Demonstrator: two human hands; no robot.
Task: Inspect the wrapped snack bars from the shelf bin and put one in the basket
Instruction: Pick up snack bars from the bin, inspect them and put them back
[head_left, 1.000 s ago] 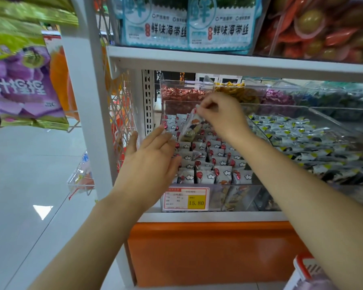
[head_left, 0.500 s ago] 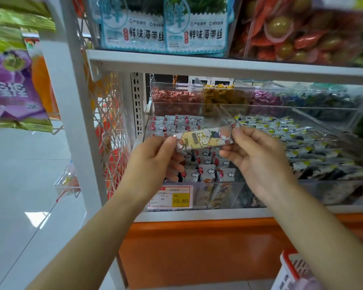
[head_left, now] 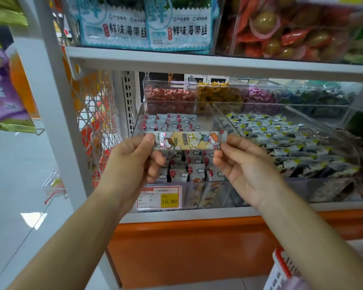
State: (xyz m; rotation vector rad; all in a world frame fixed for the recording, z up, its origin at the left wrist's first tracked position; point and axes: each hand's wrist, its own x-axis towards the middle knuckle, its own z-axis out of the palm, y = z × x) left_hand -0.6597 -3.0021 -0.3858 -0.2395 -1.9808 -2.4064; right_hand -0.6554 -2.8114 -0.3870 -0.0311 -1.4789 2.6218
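Left hand (head_left: 132, 164) joins right hand (head_left: 246, 167) since 1 s ago: each now pinches 1 end of the snack bar (head_left: 187, 140), held level at frame centre before the shelf bin (head_left: 139, 120). Basket (head_left: 281, 268) lies lower right, nearest the right hand.

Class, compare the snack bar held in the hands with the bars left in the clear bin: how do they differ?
The held bar lies level, pinched at its ends by the left hand and right hand; the binned bars stand in rows. The held bar shows its cartoon face; the binned bars show only cloud-printed ends. Both are wrapped.
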